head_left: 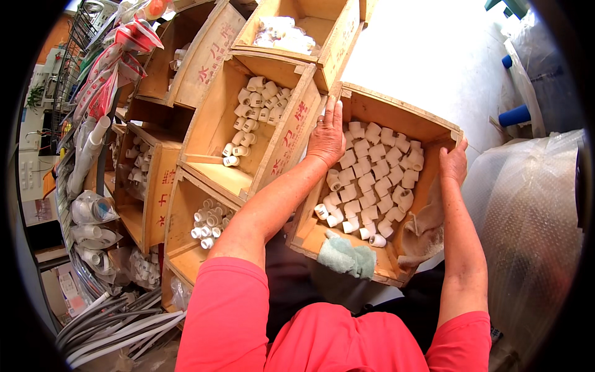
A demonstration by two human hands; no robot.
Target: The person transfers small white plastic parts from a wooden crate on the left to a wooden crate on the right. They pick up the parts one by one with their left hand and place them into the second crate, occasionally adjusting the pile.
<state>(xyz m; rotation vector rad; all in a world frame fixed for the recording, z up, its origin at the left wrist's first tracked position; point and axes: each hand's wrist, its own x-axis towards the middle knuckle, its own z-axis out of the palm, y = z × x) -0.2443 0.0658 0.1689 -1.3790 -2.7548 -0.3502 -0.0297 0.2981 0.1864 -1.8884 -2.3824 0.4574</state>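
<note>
A wooden box (365, 99) sits in front of me, holding many white elbow pipe fittings (372, 180) spread over its bottom. My left hand (327, 137) grips the left wall near the far corner, fingers stretched along the rim. At the far right corner, my right hand (454, 162) is closed around the rim. A grey-green cloth (347, 255) hangs over the near edge, and a beige cloth (424, 234) lies at the near right corner. What supports the box from below is hidden.
To the left, another wooden box (204, 146) holds white fittings; a nearer one (180, 245) holds more. Farther off stands a box with bagged white parts (284, 34). Grey and white pipes (118, 332) lie at lower left. Bubble-wrapped goods (527, 229) stand close on the right.
</note>
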